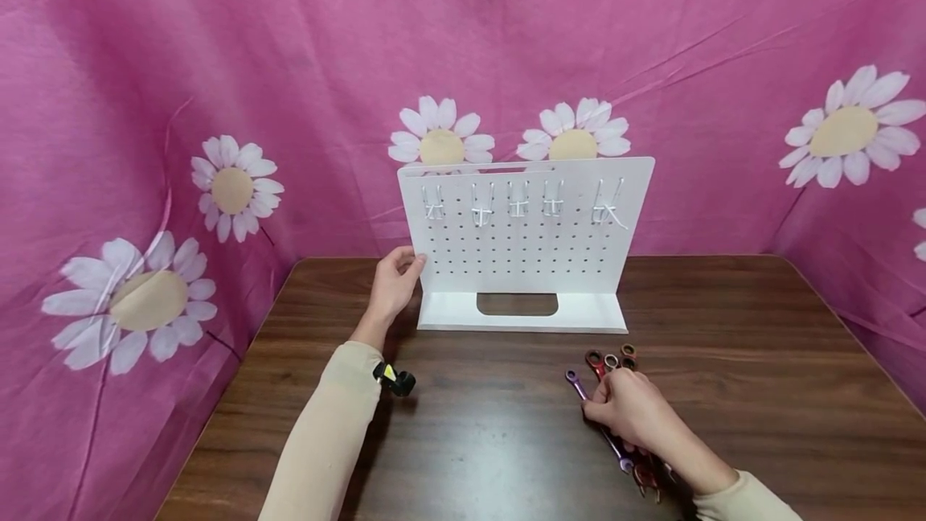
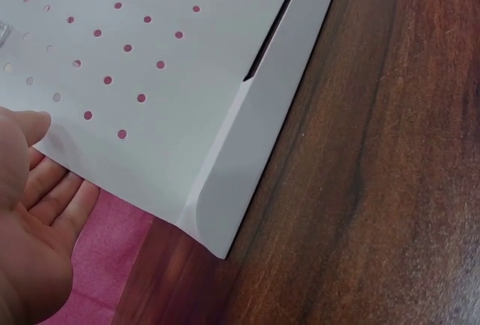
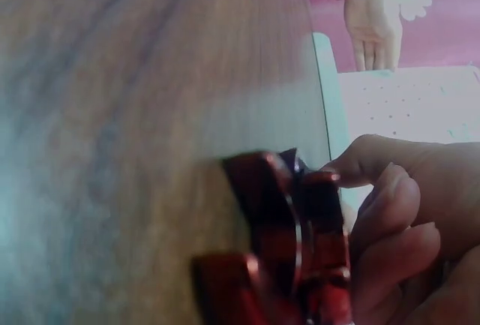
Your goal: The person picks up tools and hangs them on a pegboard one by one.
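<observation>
A white pegboard [image 1: 521,284] is seen standing upright on the wood-grain counter [image 1: 463,424], its flat base turned toward the viewer and cut through by a long rounded slot. Wire hooks [image 1: 518,198] are fixed in a row across the upper part of the board, four spread over the left and middle and one set apart at the right. The left edge of the board is held by the left hand [image 1: 394,281]: the thumb is laid on the front face and the other fingers are passed behind the edge, so only the panel's thickness is left between them. A bundle of wrenches is gripped in the right hand [image 1: 637,404], to the right and in front of the board, with the fingers curled in around it. In the bundle, a purple wrench [image 1: 615,449] is met by the thumb on the outer side; a red wrench [image 1: 600,371] is noted beside it, and further ring ends are shown past the knuckles. Whether the bundle is lifted or rests on the counter cannot be told; the right wrist view is blurred. A pink curtain [image 1: 325,63] printed with daisies is hung behind.
</observation>
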### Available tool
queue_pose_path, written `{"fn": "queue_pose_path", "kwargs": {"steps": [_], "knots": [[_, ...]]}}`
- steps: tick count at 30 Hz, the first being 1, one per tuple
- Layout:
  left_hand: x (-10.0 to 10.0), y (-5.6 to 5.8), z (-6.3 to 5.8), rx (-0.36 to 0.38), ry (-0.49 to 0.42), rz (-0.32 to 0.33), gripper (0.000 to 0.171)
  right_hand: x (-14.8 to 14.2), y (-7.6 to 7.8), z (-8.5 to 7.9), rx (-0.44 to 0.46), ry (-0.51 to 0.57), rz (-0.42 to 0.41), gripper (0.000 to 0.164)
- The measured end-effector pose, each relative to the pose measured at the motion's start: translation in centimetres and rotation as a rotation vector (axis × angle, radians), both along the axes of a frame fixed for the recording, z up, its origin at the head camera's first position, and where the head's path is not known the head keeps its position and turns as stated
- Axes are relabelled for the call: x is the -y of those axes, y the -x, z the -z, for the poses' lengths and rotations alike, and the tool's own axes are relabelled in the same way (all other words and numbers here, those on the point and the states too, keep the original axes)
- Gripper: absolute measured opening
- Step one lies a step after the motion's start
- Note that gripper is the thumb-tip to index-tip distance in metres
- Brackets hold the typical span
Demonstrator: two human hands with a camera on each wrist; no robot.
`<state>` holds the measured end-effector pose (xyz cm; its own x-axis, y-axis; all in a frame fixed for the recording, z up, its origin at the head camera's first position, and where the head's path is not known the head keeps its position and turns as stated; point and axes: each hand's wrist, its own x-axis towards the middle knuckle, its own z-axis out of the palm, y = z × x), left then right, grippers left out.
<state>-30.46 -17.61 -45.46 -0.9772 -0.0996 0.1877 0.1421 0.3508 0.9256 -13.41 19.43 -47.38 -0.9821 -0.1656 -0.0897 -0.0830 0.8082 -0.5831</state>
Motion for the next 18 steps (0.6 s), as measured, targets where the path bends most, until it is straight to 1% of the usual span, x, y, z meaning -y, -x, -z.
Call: {"fn": "queue_pose_path", "kwargs": {"steps": [3, 9, 16, 18], "knots": [[0.0, 0.0, 0.1, -0.004, -0.012, 0.003, 0.030, 0.0, 0.0, 0.1, 0.008, 0.025, -0.006, 0.027], [0.0, 0.1, 0.3, -0.018, -0.013, 0.005, 0.030, -0.5, 0.1, 0.0, 0.069, 0.112, -0.021, 0.023], [0.1, 0.2, 0.4, -0.015, -0.032, -0.001, 0.031, -1.0, 0.5, -0.2, 0.072, 0.212, -0.084, 0.021], [0.1, 0.2, 0.4, -0.012, -0.032, -0.002, 0.031, -1.1, 0.6, -0.3, 0.054, 0.238, -0.109, 0.019]]}}
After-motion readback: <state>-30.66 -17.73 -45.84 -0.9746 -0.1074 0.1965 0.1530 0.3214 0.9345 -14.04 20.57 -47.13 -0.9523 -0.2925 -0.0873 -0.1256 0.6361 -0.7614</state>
